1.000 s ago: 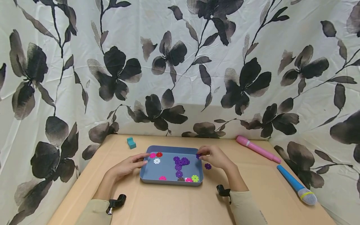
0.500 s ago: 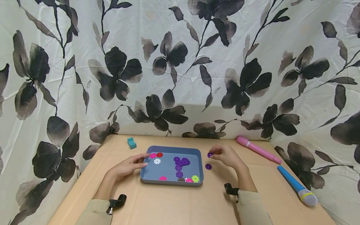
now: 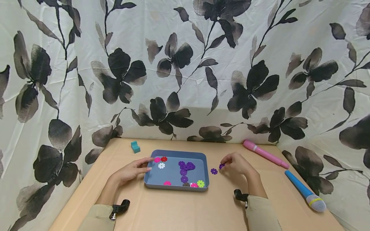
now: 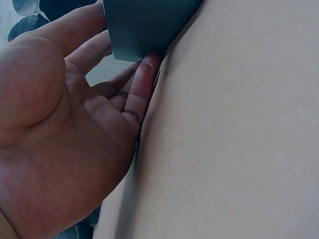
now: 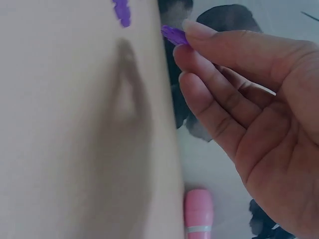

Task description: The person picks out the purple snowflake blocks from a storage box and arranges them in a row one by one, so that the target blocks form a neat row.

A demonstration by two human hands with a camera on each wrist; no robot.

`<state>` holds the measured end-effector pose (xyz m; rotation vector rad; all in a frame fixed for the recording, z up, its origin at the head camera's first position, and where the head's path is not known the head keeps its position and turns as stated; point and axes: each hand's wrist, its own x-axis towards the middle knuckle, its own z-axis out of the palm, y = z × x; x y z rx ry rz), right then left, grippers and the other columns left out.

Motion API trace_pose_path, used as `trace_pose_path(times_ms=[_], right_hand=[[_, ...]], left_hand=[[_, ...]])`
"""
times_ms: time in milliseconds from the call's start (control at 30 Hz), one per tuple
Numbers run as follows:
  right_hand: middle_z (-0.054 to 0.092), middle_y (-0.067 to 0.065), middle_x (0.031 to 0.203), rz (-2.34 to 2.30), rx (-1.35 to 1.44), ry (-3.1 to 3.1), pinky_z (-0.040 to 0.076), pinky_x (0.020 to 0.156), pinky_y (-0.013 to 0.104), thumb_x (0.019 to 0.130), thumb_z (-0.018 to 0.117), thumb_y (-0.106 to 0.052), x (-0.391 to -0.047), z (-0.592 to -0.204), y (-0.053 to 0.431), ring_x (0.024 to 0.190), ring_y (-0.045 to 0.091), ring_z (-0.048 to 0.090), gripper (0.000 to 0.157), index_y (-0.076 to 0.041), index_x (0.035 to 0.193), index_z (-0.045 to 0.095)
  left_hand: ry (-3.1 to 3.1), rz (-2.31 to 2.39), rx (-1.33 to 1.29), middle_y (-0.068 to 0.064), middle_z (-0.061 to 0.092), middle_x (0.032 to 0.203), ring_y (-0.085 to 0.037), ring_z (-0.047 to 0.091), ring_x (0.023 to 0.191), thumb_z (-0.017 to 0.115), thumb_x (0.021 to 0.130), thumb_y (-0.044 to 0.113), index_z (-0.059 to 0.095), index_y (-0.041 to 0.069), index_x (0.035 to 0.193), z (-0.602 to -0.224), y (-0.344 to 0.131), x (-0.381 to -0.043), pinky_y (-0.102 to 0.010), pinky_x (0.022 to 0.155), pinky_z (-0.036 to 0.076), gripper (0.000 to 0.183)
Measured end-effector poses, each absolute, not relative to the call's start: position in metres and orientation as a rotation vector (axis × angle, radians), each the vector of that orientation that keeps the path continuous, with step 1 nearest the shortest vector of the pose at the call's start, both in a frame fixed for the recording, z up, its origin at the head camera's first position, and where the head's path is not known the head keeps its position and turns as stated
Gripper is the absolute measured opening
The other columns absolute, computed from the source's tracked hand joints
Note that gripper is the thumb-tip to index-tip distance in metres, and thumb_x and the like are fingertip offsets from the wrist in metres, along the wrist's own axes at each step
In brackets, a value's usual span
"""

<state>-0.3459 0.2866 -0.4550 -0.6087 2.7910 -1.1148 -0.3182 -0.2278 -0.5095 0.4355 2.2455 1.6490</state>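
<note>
My right hand (image 3: 239, 165) pinches a purple snowflake disc (image 3: 221, 166) between thumb and fingertips, right of the tray; the right wrist view shows this disc (image 5: 173, 35) nearly edge-on. Close by on the table lies another purple snowflake disc (image 3: 214, 171). My left hand (image 3: 130, 171) holds the left rim of the blue-grey tray (image 3: 176, 188), its fingertips at the rim; in the left wrist view, fingers meet the tray's corner (image 4: 144, 30). Inside the tray, several purple discs (image 3: 183, 171) lie in a cluster right of the middle.
The tray also bears pink, red (image 3: 164, 158), white (image 3: 161, 165), brown and lime-green discs (image 3: 200, 183). A teal block (image 3: 135, 147) stands behind left. Pink (image 3: 266, 154) and blue toy microphones (image 3: 304, 191) lie at the right. A floral curtain (image 3: 185, 80) hangs behind the table.
My right hand has moved right from the tray's right rim, out over the table, then slightly forward toward me, carrying the purple disc. My left hand stays at the tray.
</note>
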Motion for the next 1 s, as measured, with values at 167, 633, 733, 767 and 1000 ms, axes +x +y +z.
trace_pose_path(times_ms=[167,633,733,767,1000], right_hand=[[0.079,0.007,0.094,-1.104,-0.547,2.750,0.051,0.076,0.025,0.082,0.085,-0.005,-0.348,-0.466,0.291,0.087,0.015,0.064,0.017,-0.004,0.098,0.080],[0.076,0.012,0.090,-1.098,-0.621,2.668,0.049,0.061,0.021,0.080,0.087,0.000,-0.354,-0.481,0.294,0.073,0.014,0.059,0.022,0.002,0.099,0.077],[0.075,0.013,0.088,-1.108,-0.642,2.652,0.048,0.058,0.020,0.080,0.086,0.002,-0.355,-0.482,0.291,0.071,0.014,0.057,0.020,0.002,0.098,0.077],[0.075,0.013,0.087,-1.105,-0.651,2.653,0.047,0.058,0.020,0.080,0.085,0.003,-0.355,-0.482,0.290,0.070,0.014,0.057,0.019,0.002,0.098,0.077],[0.075,0.011,0.090,-1.071,-0.630,2.677,0.050,0.063,0.022,0.082,0.085,0.002,-0.355,-0.482,0.284,0.075,0.016,0.058,0.019,0.000,0.099,0.078]], left_hand=[[2.245,1.646,0.444,-0.017,0.025,0.171,-0.039,0.016,0.160,0.067,0.103,0.027,0.047,0.013,0.157,-0.510,-0.228,-0.318,-0.058,0.130,0.014,0.059],[2.273,1.606,0.479,-0.018,0.026,0.171,-0.041,0.019,0.159,0.066,0.104,0.027,0.046,0.013,0.157,-0.508,-0.228,-0.318,-0.059,0.129,0.018,0.059],[2.280,1.601,0.527,-0.021,0.027,0.170,-0.042,0.023,0.158,0.066,0.104,0.026,0.044,0.009,0.158,-0.507,-0.228,-0.317,-0.059,0.127,0.022,0.061],[2.283,1.598,0.542,-0.021,0.027,0.170,-0.043,0.024,0.157,0.066,0.104,0.026,0.044,0.008,0.158,-0.507,-0.229,-0.317,-0.059,0.127,0.023,0.061],[2.278,1.608,0.547,-0.021,0.026,0.170,-0.042,0.024,0.157,0.067,0.103,0.026,0.044,0.008,0.158,-0.508,-0.230,-0.318,-0.058,0.127,0.024,0.062]])
